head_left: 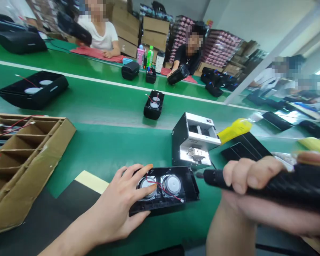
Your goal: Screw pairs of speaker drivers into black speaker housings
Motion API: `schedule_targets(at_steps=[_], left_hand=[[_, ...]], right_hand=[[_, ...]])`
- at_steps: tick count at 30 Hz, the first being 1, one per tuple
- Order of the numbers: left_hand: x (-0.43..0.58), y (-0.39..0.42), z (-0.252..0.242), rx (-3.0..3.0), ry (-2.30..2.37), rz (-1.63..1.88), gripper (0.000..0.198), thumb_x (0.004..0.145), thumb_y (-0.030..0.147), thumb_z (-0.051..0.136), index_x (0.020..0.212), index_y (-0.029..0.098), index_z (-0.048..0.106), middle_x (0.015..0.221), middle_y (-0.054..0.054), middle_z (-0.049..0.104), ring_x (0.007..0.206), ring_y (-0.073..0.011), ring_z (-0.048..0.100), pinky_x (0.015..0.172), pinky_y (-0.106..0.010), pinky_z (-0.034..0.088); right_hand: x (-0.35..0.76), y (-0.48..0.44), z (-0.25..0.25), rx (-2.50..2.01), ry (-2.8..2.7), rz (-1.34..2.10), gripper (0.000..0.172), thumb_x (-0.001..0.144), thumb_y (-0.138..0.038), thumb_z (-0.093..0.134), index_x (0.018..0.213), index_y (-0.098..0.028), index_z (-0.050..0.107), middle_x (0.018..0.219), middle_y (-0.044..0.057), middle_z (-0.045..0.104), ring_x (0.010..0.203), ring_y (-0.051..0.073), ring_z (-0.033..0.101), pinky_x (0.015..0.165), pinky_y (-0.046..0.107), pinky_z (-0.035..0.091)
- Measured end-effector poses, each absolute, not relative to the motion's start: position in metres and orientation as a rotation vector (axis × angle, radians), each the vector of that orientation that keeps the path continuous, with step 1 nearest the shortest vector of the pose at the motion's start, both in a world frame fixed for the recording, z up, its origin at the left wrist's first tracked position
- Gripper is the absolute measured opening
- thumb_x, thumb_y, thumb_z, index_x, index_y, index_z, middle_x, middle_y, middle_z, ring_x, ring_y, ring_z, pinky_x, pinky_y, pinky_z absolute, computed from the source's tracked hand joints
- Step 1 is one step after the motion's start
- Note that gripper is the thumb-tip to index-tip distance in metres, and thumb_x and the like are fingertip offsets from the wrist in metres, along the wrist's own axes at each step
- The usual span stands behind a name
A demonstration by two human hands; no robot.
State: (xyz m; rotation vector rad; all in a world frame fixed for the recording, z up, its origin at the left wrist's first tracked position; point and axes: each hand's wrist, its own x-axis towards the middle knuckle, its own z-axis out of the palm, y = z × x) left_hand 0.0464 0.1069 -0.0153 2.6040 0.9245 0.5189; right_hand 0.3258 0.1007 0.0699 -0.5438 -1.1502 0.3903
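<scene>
My left hand (130, 197) rests over the left end of a black speaker housing (188, 186), fingers spread across its near and far edges. Two round silver speaker drivers (173, 185) sit inside the housing, and a thin red and black wire with a white plug (181, 201) lies over them. In my right hand (252, 177) is a black electric screwdriver (216, 177), its fingers wrapped round the body. The tool lies nearly level, its tip pointing left beside the housing's right end. Just behind the housing stands a black and silver screw feeder (196, 138).
At left is a cardboard box with dividers (61, 142), holding wired parts. A yellow bottle (236, 129) lies by the feeder. Further housings (154, 105) stand on the green line beyond. Co-workers (190, 49) sit across, one holding a black housing (178, 74).
</scene>
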Motion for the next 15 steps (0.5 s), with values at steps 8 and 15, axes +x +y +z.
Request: schedule_targets(at_steps=[8, 15], left_hand=[[0.049, 0.103, -0.024, 2.615, 0.976, 0.652, 0.053, 0.083, 0.021, 0.07, 0.134, 0.035, 0.067, 0.168, -0.005, 0.044, 0.142, -0.0411, 0.045, 0.11, -0.066, 0.045], [0.049, 0.103, -0.025, 2.619, 0.993, 0.649, 0.054, 0.086, 0.022, 0.068, 0.137, 0.039, 0.065, 0.169, -0.003, 0.043, 0.143, -0.0409, 0.045, 0.109, -0.066, 0.047]], right_hand=[[0.353, 0.157, 0.076, -0.667, -1.044, 0.202, 0.058, 0.09, -0.079, 0.049, 0.097, -0.023, 0.065, 0.051, -0.007, 0.054, 0.03, 0.012, 0.042, 0.028, 0.024, 0.036], [0.352, 0.155, 0.064, -0.726, -1.057, 0.297, 0.068, 0.089, -0.086, 0.047, 0.103, -0.022, 0.064, 0.053, -0.008, 0.053, 0.032, 0.012, 0.044, 0.03, 0.024, 0.036]])
